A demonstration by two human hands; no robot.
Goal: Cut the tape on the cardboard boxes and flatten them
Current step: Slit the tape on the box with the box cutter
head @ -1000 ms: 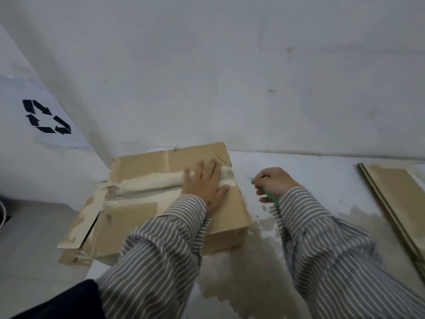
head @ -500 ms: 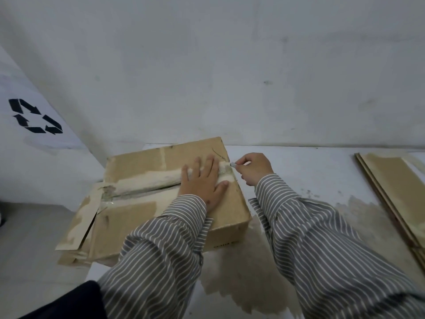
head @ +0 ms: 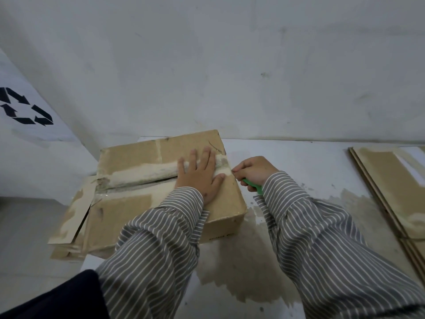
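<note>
The white table [head: 310,171] carries a brown cardboard box [head: 147,210] at its left end, its left side overhanging the edge. The box top is scuffed, with a pale strip of worn tape [head: 147,173] along its middle seam and a loose flap at the left. At far right lie flattened cardboard sheets [head: 391,187]. The left hand [head: 200,176] presses flat on the tape, fingers straight. The right hand [head: 253,170], just beside the box's right edge, clenches a green cutter [head: 254,186].
</note>
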